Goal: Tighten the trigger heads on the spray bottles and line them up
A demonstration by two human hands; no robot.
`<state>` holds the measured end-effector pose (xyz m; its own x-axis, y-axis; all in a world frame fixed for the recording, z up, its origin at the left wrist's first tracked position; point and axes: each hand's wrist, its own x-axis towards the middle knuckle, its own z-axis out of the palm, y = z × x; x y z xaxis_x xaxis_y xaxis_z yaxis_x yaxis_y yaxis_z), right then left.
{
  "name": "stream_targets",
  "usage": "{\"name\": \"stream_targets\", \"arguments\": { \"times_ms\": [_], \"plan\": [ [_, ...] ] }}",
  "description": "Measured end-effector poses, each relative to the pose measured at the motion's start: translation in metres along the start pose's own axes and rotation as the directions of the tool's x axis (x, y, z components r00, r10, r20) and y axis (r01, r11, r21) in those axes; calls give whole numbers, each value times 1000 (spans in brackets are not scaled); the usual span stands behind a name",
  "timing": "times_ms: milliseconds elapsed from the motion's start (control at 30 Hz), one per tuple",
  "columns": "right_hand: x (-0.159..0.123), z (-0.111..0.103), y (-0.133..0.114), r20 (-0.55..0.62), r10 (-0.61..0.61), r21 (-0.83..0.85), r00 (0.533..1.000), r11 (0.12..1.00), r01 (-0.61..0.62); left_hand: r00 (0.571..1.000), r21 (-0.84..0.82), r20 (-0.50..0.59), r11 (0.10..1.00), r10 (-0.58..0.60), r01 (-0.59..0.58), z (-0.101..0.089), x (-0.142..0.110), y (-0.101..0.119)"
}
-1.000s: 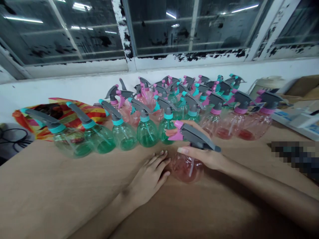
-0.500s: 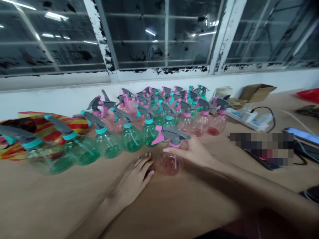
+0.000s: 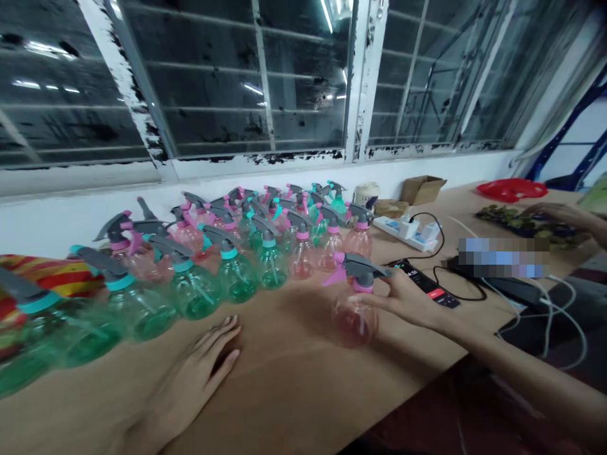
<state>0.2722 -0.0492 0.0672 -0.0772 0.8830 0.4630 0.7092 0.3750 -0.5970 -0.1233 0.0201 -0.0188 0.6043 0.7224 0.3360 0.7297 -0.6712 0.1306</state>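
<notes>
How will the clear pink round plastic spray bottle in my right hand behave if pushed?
The held pink bottle may tip if pushed up top, since its long grey trigger head stands high above a rounded body. Its glossy, smooth-looking plastic might feel slippery.

The translucent pink spray bottle, grey-topped, is held nearly upright.

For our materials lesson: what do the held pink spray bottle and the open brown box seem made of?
Pink spray bottle: probably glossy plastic; a pale tube shows through its shiny, tinted wall, though glass is possible.
Brown box: likely matt cardboard, from its dull surface and thin flaps.
</notes>
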Motion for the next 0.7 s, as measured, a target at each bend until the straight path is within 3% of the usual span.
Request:
{"name": "stream_targets", "arguments": {
  "times_ms": [67, 200, 400, 500, 700],
  "plan": [
    [-1, -16, 19, -1, 55, -95, 998, 994, -55, 1000, 2, -7, 1000, -22, 22, 5, -1, -5],
    [9, -52, 65, -179, 135, -75, 975, 986, -150, 998, -14, -52, 999, -34, 33, 5, -1, -5],
    [47, -88, 133, -453, 226, -160, 862, 931, -327, 996, -59, -93, 998, -16, 11, -10, 2, 3],
    [70, -91, 158, -498, 242, -189, 833, 907, -376, 994, -82, -109, 996, -24, 15, -7, 0, -2],
    [95, -69, 181, -443, 253, -200, 860, 907, -370, 993, -84, -73, 993, -90, 84, 3, -11, -9]
  ]
}}
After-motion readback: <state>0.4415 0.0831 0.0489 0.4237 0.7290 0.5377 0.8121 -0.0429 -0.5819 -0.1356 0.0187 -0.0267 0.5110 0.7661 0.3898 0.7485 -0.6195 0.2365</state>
